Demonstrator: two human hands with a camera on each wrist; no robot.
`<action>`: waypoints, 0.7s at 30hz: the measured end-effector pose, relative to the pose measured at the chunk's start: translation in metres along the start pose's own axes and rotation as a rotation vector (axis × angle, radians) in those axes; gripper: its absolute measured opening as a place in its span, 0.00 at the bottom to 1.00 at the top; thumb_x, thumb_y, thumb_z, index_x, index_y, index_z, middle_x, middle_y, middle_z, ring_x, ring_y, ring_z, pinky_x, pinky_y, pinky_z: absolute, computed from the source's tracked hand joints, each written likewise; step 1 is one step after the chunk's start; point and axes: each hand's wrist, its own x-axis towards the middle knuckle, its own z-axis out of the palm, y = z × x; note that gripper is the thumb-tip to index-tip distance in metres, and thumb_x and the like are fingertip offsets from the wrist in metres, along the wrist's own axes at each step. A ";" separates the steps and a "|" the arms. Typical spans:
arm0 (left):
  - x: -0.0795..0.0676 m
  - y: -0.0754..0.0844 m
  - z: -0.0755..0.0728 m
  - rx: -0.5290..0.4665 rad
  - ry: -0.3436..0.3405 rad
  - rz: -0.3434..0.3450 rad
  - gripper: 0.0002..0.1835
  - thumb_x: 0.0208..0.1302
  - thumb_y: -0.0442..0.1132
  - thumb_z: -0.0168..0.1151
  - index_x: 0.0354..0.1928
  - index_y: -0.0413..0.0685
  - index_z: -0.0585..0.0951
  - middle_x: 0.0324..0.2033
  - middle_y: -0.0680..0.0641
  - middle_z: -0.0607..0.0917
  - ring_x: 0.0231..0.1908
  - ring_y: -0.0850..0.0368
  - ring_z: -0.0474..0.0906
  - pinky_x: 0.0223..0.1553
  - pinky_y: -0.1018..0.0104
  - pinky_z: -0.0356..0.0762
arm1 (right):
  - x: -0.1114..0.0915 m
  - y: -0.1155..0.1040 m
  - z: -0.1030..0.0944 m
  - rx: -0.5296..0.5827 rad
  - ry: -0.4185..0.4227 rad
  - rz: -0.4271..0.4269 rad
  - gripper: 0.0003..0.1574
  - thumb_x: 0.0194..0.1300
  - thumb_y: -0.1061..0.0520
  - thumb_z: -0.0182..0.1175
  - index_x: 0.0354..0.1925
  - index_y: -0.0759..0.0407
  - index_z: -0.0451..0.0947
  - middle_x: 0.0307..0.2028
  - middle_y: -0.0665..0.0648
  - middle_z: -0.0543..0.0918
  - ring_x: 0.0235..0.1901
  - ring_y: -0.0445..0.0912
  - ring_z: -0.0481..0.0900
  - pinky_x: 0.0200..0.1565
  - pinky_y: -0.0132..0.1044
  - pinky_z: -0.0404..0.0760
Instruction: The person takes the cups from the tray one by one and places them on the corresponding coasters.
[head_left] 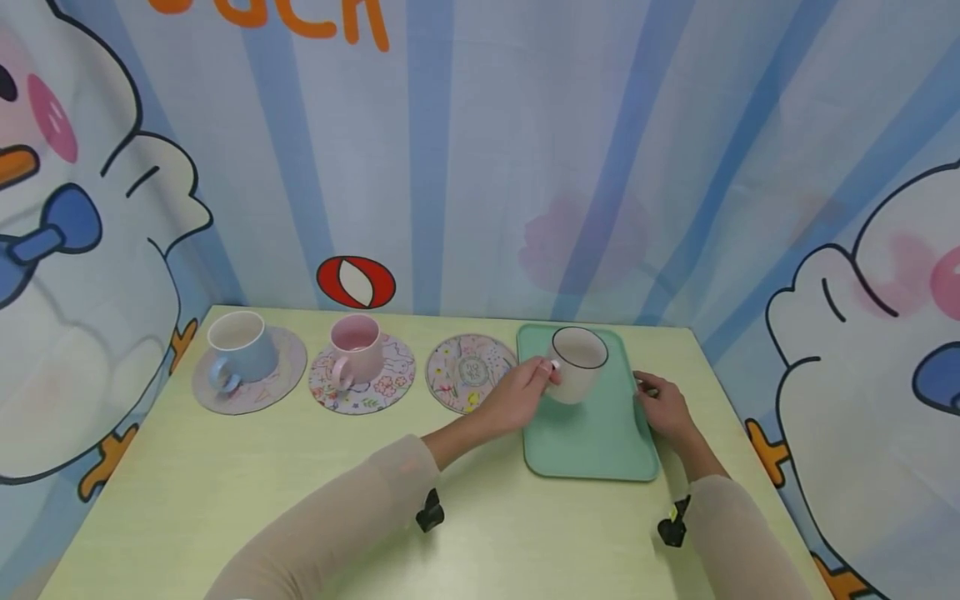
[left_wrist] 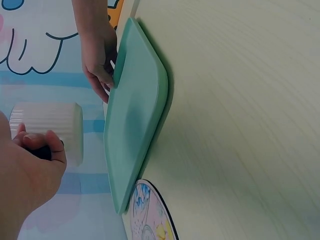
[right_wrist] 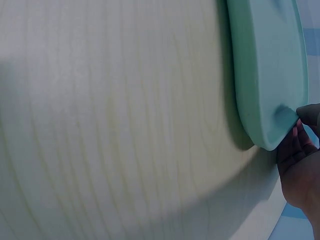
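Note:
My left hand grips the handle of a white mug with a dark rim line. Ribbed sides of the mug show in the left wrist view, where it hangs in the air, apart from the green tray below. At the tray's right side, my right hand pinches the rim. The right wrist view shows its thumb on top of the tray's edge and the other fingers beneath or outside it. The mug's handle is mostly hidden by the left fingers.
Left of the tray lies a round patterned mat, partly behind the left forearm. Further left, a pink mug stands on a floral mat, and a blue mug on a pale mat. A striped curtain hangs behind the table.

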 end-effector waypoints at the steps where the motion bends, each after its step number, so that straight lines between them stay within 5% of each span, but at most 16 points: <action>1: 0.000 -0.001 -0.001 0.000 0.001 -0.001 0.23 0.89 0.50 0.35 0.52 0.48 0.81 0.39 0.43 0.79 0.40 0.56 0.73 0.46 0.60 0.74 | 0.000 0.000 0.000 -0.002 0.000 -0.003 0.29 0.79 0.62 0.51 0.74 0.71 0.68 0.57 0.73 0.78 0.51 0.62 0.78 0.48 0.50 0.78; 10: 0.000 -0.003 -0.014 0.008 -0.004 0.016 0.22 0.89 0.47 0.35 0.51 0.46 0.81 0.32 0.46 0.75 0.32 0.58 0.68 0.39 0.63 0.71 | 0.002 0.002 0.001 -0.004 0.003 -0.018 0.30 0.80 0.62 0.50 0.74 0.70 0.67 0.58 0.73 0.78 0.52 0.62 0.78 0.49 0.51 0.78; 21: 0.001 0.002 -0.029 0.018 0.018 0.062 0.22 0.89 0.46 0.36 0.49 0.43 0.81 0.31 0.46 0.76 0.32 0.57 0.69 0.43 0.62 0.73 | -0.002 -0.003 0.000 0.010 -0.005 -0.002 0.29 0.80 0.62 0.50 0.75 0.70 0.67 0.59 0.73 0.77 0.54 0.62 0.77 0.49 0.49 0.78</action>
